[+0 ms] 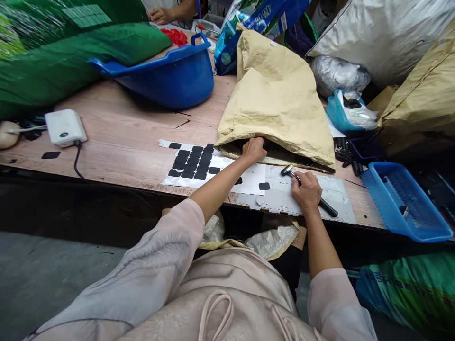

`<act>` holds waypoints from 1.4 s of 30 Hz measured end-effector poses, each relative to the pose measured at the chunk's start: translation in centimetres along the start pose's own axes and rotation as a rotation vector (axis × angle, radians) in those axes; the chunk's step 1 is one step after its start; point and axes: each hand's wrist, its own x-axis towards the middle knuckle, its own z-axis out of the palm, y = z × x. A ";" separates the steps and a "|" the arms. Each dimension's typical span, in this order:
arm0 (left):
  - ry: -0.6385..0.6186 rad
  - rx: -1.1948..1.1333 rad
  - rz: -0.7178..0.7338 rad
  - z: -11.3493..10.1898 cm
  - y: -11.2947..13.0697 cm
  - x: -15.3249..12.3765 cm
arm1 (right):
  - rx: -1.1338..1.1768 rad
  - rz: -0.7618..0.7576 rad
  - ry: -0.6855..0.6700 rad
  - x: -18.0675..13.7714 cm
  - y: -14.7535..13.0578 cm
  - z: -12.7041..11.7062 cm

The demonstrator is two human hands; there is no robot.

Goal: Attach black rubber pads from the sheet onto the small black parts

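My left hand (254, 149) reaches into the open mouth of a large tan paper sack (273, 109) lying on the bench. The sack's dark inside hides its fingertips. Closed round a small hammer (327, 207) is my right hand (307, 190); the hammer's metal head points left and its black handle end sticks out to the right. Under that hand lies a grey sheet (337, 189). To the left, several black rounded-square pads (191, 166) sit in rows on white backing paper (167, 177), and one loose pad (264, 186) lies nearer the hammer.
A blue basin (170, 80) stands behind on the left, beside a green sack (88, 61). A white box with a cable (66, 127) is at far left. At right are a blue basket (405, 199) and black parts (350, 158). Another person's hand (160, 15) shows at the back.
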 end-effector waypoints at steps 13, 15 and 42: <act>-0.073 -0.210 0.464 2.8 -4.8 -7.2 | 0.002 0.001 0.003 0.0 0.4 0.2; -0.053 -0.203 0.450 3.2 -4.9 -7.3 | 0.008 -0.017 -0.006 0.1 0.7 0.2; -0.039 -0.262 0.402 3.6 -4.7 -7.1 | 0.253 -0.130 -0.005 -1.0 -5.5 -3.2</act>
